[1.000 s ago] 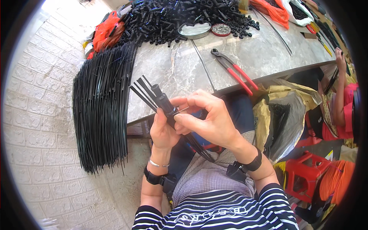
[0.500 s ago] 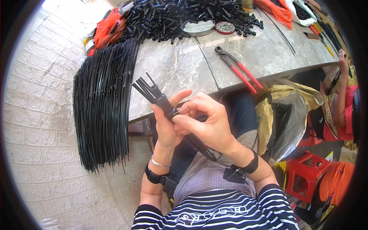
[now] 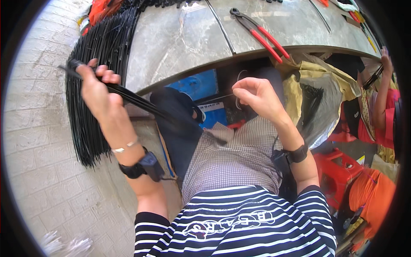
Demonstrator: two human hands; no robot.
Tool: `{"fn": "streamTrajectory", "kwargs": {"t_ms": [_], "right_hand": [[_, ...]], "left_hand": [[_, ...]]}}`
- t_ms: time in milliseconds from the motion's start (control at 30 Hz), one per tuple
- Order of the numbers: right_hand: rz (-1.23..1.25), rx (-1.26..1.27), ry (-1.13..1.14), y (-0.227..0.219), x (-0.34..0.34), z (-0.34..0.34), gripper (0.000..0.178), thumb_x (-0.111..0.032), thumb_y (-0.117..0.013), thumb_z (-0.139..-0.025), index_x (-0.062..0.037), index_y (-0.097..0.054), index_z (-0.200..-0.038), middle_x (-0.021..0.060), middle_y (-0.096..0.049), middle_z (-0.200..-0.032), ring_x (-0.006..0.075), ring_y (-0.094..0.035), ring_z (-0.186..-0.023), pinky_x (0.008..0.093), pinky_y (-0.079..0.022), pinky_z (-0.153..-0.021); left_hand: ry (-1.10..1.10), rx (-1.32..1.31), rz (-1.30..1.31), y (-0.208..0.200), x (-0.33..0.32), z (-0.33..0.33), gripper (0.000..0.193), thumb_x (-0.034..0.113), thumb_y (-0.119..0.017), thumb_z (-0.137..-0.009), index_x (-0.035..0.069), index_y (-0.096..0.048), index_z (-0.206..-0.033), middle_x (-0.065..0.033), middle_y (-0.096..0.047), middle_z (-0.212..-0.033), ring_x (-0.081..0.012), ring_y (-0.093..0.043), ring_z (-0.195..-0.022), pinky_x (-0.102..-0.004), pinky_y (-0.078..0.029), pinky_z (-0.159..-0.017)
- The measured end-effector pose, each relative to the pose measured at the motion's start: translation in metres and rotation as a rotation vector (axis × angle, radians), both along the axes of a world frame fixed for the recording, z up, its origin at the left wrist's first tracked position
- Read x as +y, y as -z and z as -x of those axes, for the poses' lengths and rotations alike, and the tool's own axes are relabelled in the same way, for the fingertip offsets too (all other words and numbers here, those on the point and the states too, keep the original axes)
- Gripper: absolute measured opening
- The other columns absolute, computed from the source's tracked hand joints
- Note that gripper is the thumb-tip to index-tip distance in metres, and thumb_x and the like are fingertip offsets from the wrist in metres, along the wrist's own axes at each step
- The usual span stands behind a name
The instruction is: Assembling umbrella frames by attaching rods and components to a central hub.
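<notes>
My left hand (image 3: 100, 92) is raised at the left, closed around a bundle of thin black rods (image 3: 135, 99). The bundle slants down to the right over my lap, its far end blurred by motion. A dark end sticks out beyond my thumb. My right hand (image 3: 259, 97) is held above my lap, thumb and finger pinched. A thin wire (image 3: 222, 97) runs out from this pinch to the left. Behind my left hand, a large heap of long black rods (image 3: 87, 124) hangs over the table's left edge.
On the grey stone-patterned table (image 3: 180, 38) lie red-handled pliers (image 3: 259, 36). Black pieces sit along its far edge. A paper-and-foil sack (image 3: 338, 111) stands at my right, near a red plastic stool (image 3: 338, 169). Another person's hand (image 3: 386, 62) shows at far right.
My hands have come apart: the left swung left with the rod bundle, while the right moved slightly right and up with the wire. The view has tilted down, so the table sits higher.
</notes>
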State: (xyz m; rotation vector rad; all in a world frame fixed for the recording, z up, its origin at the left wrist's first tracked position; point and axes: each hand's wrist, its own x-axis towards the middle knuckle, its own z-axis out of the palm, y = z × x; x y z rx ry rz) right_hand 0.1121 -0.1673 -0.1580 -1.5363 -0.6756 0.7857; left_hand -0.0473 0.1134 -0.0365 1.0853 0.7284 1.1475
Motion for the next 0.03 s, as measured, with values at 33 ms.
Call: {"fn": "streamTrajectory", "kwargs": {"t_ms": [33], "right_hand": [[0.044, 0.038, 0.014, -0.0008, -0.0038, 0.0001, 0.018, -0.012, -0.064, -0.086, 0.0032, -0.068, -0.095, 0.003, -0.065, -0.075, 0.0073, -0.059, -0.065, 0.0232, -0.049, -0.061]], "left_hand": [[-0.08, -0.035, -0.003, -0.0022, 0.0193, 0.0142, 0.049, 0.044, -0.048, -0.097, 0.003, -0.046, -0.122, -0.0004, -0.042, -0.069, -0.0111, -0.037, -0.054, -0.0267, -0.036, -0.049]]}}
